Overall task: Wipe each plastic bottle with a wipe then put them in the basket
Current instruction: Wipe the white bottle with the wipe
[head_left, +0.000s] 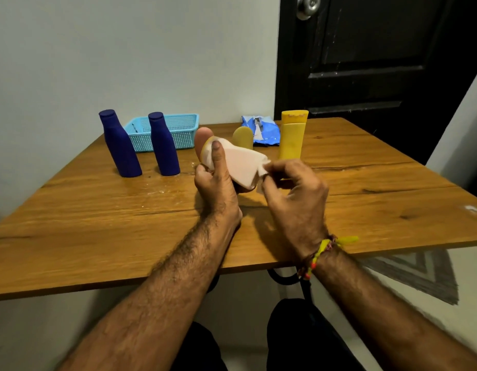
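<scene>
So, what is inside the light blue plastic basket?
The light blue plastic basket shows only its mesh walls; no bottle rises above its rim. Its floor is hidden by the front wall and a dark blue plastic bottle.

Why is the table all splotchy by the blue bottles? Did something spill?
Maybe. Pale smears and specks mark the table just in front of the right blue bottle, like dried drips or residue; what it is cannot be told. All standing bottles are upright, and the basket sits straight.
</scene>
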